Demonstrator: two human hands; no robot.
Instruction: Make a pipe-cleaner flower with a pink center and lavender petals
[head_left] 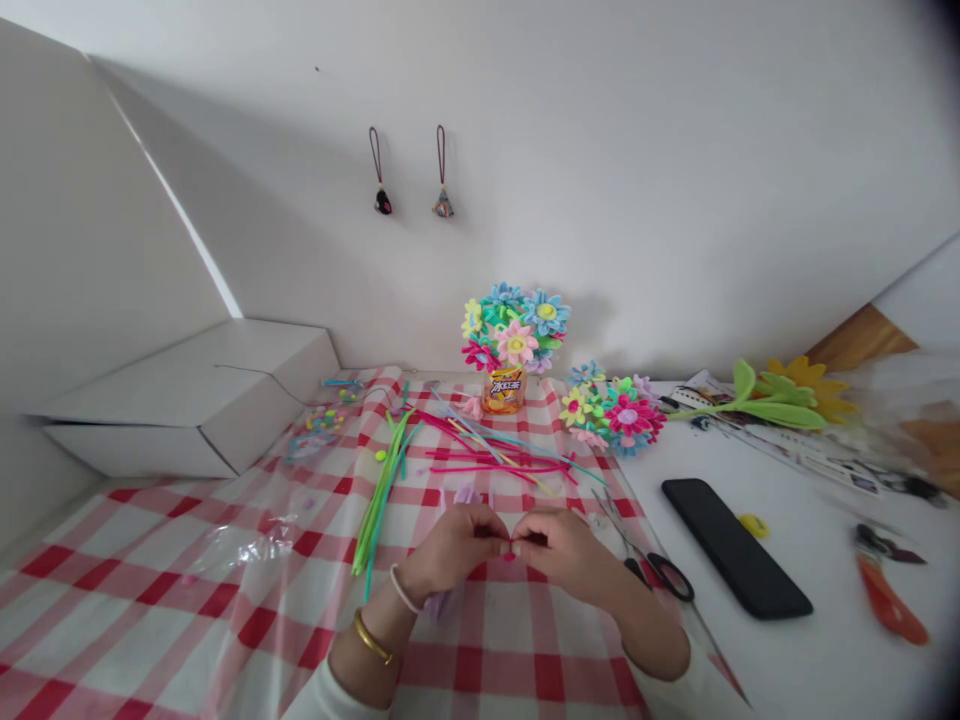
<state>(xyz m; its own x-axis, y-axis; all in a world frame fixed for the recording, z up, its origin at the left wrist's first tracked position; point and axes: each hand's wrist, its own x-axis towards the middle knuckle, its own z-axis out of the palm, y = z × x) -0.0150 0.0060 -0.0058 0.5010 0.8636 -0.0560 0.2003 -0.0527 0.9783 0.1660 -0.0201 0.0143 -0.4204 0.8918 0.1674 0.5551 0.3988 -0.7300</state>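
The left hand (pixel 452 548) and right hand (pixel 559 550) grip a small pink pipe-cleaner bit (pixel 513 546) between their fingertips.

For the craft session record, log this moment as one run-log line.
left hand: pinching small pink piece | right hand: pinching same piece | nearby: green pipe cleaners, scissors

My table log: white table (pixel 840 670), lower left under red-checked plastic cloth (pixel 165 610). On cloth, centre: pink and green pipe cleaners (pixel 487 457). Right, on table: black flat case (pixel 735 548), orange-handled pliers (pixel 885 600).
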